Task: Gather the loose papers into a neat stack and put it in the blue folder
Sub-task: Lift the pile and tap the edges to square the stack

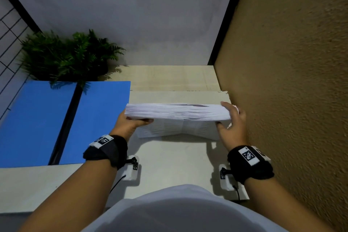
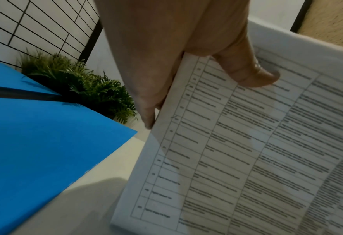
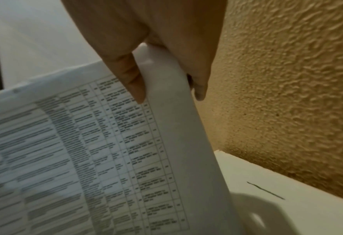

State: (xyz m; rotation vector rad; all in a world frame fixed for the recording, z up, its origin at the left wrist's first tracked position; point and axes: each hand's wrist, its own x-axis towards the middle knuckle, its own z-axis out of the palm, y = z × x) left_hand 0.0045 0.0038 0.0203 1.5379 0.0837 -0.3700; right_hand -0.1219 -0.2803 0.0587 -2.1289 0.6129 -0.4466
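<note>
A thick stack of white printed papers (image 1: 177, 114) stands on its long edge on the pale table, its top edge toward me. My left hand (image 1: 130, 122) grips its left end, thumb on the near printed sheet (image 2: 237, 143) and fingers behind. My right hand (image 1: 232, 118) grips the right end, thumb in front and fingers wrapped over the side edge (image 3: 172, 111). The blue folder (image 1: 56, 122) lies open and flat to the left of the stack, a black spine down its middle; its right corner (image 2: 65, 143) ends just short of the papers.
A green fern plant (image 1: 69, 56) stands at the back left, overhanging the folder's far edge. A rough tan wall (image 1: 291, 81) runs close along the right side of the table (image 1: 169, 160). A black wire grid (image 2: 35, 23) stands at the far left.
</note>
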